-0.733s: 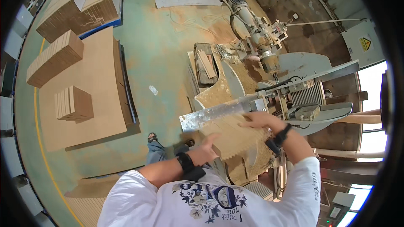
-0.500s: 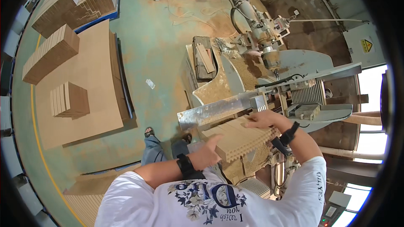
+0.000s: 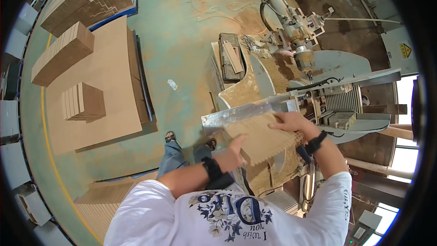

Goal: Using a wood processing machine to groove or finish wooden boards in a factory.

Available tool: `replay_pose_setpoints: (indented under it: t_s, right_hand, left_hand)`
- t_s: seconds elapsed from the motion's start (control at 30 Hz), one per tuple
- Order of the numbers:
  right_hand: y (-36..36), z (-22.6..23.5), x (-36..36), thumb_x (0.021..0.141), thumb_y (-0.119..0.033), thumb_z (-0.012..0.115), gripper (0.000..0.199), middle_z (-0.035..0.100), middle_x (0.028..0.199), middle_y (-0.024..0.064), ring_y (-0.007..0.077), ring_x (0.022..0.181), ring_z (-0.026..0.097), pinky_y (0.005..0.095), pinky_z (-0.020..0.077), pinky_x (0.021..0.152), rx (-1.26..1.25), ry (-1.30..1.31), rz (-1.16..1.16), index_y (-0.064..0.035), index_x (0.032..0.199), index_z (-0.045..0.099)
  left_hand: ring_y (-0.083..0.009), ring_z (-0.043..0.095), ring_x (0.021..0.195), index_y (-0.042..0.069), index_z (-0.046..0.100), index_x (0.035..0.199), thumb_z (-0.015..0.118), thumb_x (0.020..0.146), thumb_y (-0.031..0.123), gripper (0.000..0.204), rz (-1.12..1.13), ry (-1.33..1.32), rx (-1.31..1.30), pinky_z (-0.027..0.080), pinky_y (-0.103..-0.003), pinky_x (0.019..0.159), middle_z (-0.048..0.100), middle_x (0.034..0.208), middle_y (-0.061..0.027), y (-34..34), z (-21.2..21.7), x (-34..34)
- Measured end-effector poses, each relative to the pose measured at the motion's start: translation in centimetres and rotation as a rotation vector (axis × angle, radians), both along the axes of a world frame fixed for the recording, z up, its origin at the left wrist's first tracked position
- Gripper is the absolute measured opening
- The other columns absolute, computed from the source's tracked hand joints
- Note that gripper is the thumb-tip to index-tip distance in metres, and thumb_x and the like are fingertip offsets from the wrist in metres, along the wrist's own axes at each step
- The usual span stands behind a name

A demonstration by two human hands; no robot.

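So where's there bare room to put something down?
Bare brown sheet, right of its two stacks; mostly bare green floor between sheet and dark tray. Crowded: around the left hand, right hand and boards they touch, beside the metal plate.

One wide fisheye view, downward from head height

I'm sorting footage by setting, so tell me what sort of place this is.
Probably a woodworking workshop: a motor-driven machine stands there, with brown sawdust-like debris beside it and stacked brown boards on the left.
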State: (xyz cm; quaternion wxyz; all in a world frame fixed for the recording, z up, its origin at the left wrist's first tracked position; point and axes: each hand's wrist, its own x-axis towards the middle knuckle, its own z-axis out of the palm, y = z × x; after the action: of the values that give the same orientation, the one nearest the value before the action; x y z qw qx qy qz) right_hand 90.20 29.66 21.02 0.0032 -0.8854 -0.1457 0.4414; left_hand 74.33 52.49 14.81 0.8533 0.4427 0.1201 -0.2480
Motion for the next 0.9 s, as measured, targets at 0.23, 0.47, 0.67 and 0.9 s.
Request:
replay_pose_setpoints:
  t_s: [0.23, 0.47, 0.67, 0.9]
  right_hand:
    - [2.6, 3.2, 1.3, 0.071, -0.075, 0.056, 0.1, 0.062, 0.11, 0.0254, 0.0379, 0.103, 0.06, 0.0415, 0.0474, 0.088, 0.016, -0.26, -0.148, 0.0022, 0.132, 0.044]
    - [7.9, 6.7, 2.9, 0.076, -0.064, 0.061, 0.091, 0.059, 0.116, 0.0272, 0.038, 0.11, 0.057, 0.0404, 0.0447, 0.092, 0.361, -0.724, -0.37, 0.0027, 0.134, 0.041]
    - [20.6, -0.6, 0.5, 0.088, -0.041, 0.062, 0.059, 0.059, 0.12, 0.0182, 0.0235, 0.108, 0.058, 0.033, 0.0447, 0.091, 0.839, -0.552, -0.74, 0.0034, 0.125, 0.05]
    - [42.0, -12.9, -2.8, 0.099, -0.048, 0.036, 0.053, 0.061, 0.111, 0.0132, 0.021, 0.1, 0.056, 0.0342, 0.0446, 0.085, 1.062, -0.065, -0.952, -0.0027, 0.121, 0.053]
  left_hand:
    - [-0.0258, 0.061, 0.106, 0.006, 0.054, 0.12, 0.057, 0.091, 0.026, 0.036, 0.062, 0.62, -0.312, 0.049, -0.043, 0.095, 0.062, 0.118, -0.0107, 2.6, 2.5, 7.7]
    - [-0.025, 0.055, 0.116, 0.006, 0.047, 0.129, 0.052, 0.09, 0.048, 0.057, -0.023, 0.135, -0.399, 0.044, -0.041, 0.098, 0.055, 0.128, -0.0123, 11.4, 10.9, 13.4]
    - [-0.0243, 0.051, 0.111, 0.007, 0.045, 0.127, 0.055, 0.082, 0.047, 0.061, 0.144, 0.042, -0.065, 0.042, -0.04, 0.093, 0.052, 0.122, -0.0127, 23.8, 13.0, 10.2]
    - [-0.0268, 0.051, 0.107, 0.011, 0.034, 0.137, 0.048, 0.082, 0.032, 0.06, 0.35, 0.085, 0.196, 0.044, -0.04, 0.09, 0.049, 0.12, -0.0164, 39.2, 6.4, 6.5]
